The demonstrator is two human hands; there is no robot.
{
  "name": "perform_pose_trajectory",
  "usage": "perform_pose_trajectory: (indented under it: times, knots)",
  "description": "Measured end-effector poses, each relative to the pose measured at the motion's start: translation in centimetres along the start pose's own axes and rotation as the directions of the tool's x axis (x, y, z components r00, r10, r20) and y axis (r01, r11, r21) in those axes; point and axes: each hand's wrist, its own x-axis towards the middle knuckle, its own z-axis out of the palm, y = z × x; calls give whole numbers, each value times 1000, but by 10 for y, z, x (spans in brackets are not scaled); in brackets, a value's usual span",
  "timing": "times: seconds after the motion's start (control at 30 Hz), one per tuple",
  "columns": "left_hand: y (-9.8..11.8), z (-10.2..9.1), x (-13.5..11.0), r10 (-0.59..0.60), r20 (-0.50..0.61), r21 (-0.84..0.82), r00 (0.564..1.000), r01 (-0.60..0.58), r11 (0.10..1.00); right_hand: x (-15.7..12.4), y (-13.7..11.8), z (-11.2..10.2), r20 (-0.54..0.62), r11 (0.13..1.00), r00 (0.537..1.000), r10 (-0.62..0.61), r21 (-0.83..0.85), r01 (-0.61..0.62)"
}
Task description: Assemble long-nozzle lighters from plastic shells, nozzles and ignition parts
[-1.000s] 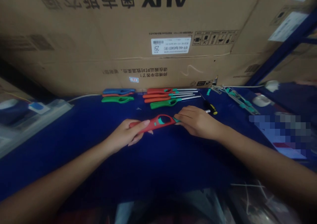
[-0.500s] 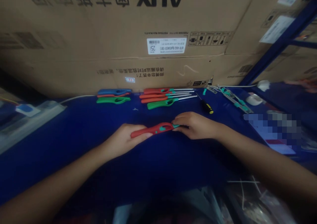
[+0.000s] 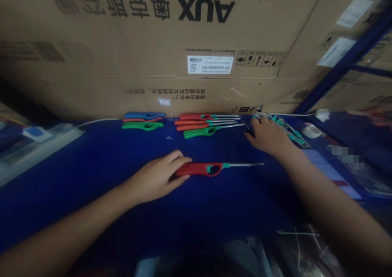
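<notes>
A red long-nosed gas lighter (image 3: 199, 168) with a green trigger and a thin metal tube points right, low over the blue tabletop. My left hand (image 3: 162, 175) is closed around its handle end, thumb below and fingers above. At the back right, my right hand (image 3: 268, 136) reaches over the spot where a screwdriver lies; thumb and fingers are apart. Only the screwdriver's thin shaft (image 3: 246, 124) shows, as the hand covers its handle. Just past the fingers lies a pile of metal tubes with green ends (image 3: 288, 130).
Several lighters with tubes (image 3: 199, 133) lie in a row at the back. Left of them are handles without tubes (image 3: 142, 125). A large cardboard box (image 3: 137, 64) walls off the rear. A white roundish object (image 3: 311, 131) and a flat pale panel (image 3: 330, 175) lie to the right.
My right hand has left the lighter's front end and moved back and right to the screwdriver. The lighter's metal tube now shows in full, and the lighter lies more level in my left hand.
</notes>
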Motion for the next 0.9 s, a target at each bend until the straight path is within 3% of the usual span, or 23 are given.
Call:
perform_pose_trajectory:
  times: [0.07,0.13,0.23,0.3,0.37,0.43,0.5,0.57,0.67,0.77,0.9]
  knots:
    - [0,0,-1,-7,-25,-41,1000,6,999,5,6,5,173,990,975,137,-59,-128]
    - [2,-1,-1,-10,-40,-84,999,6,996,10,8,8,296,985,940,172,-65,-160]
    - [4,-2,-1,-18,-60,-158,998,9,987,12,7,6,312,985,934,172,-57,-163]
    - [5,-1,-1,-19,-74,-205,997,3,979,10,3,2,213,981,957,195,-30,-193]
    - [6,2,-1,-4,-91,-238,996,-18,971,5,-3,-2,-22,976,984,176,135,-171]
    - [6,4,-1,16,-107,-265,994,-44,963,-1,-12,-2,-308,917,949,63,394,67]
    - [7,7,-1,22,-123,-299,992,-58,953,-9,-24,2,-484,742,868,-109,542,395]
    - [9,8,0,21,-145,-332,989,-69,941,-18,-39,8,-504,579,816,-283,589,564]
    - [11,9,1,28,-166,-354,986,-86,931,-27,-61,19,-369,526,798,-476,608,595]
    - [12,9,1,38,-166,-356,985,-96,930,-26,-76,26,-294,538,813,-502,630,560]
    - [12,10,0,49,-173,-362,984,-110,926,-15,-83,31,-302,473,803,-513,681,559]
